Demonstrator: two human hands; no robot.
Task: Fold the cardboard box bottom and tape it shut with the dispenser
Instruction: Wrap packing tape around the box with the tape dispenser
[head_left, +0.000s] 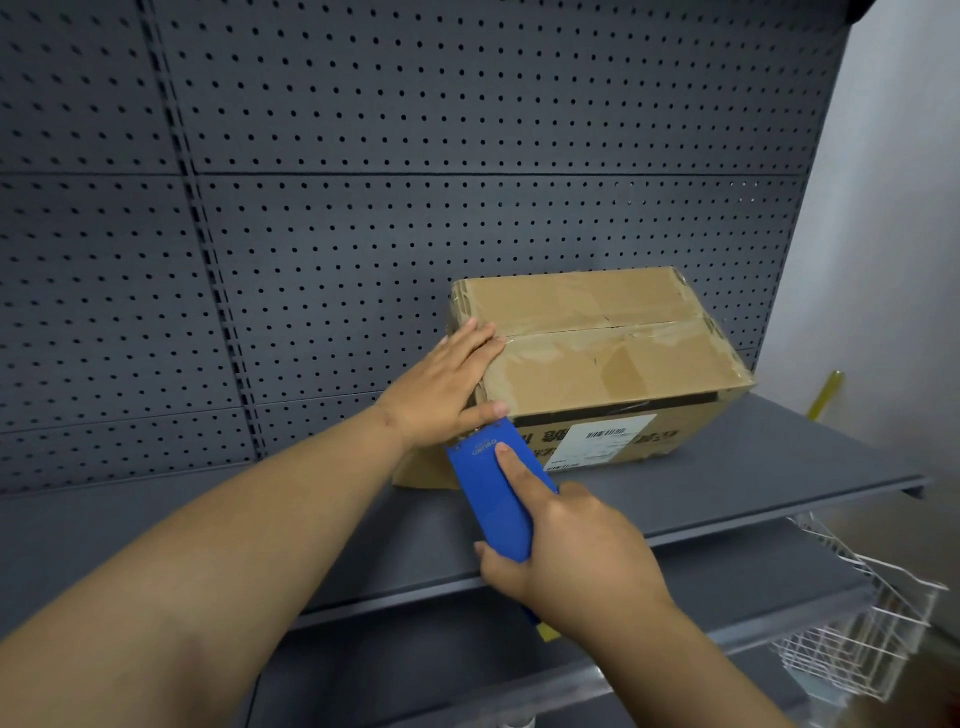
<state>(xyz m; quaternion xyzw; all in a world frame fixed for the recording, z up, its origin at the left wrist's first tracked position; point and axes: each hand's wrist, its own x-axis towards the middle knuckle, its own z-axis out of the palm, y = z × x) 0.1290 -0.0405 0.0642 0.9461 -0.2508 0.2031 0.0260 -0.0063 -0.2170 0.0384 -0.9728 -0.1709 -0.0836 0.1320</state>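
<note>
Pressing my left hand (447, 387) flat on the cardboard box (597, 353) on the shelf (779, 467), I grip the blue tape dispenser (493, 493) in my right hand (576, 551) at its near-left corner; flaps folded, center seam apparently taped.

Left hand (451, 383) flat against taped cardboard box (597, 358) on grey shelf (727, 499); blue dispenser (493, 493) in right hand (576, 556)

I see a brown cardboard box (597, 353) bearing a white barcode label (602, 439); a blue dispenser (493, 499); dark grey shelf (727, 467); hole-dotted grey pegboard (415, 130); white wire basket (857, 623).
</note>
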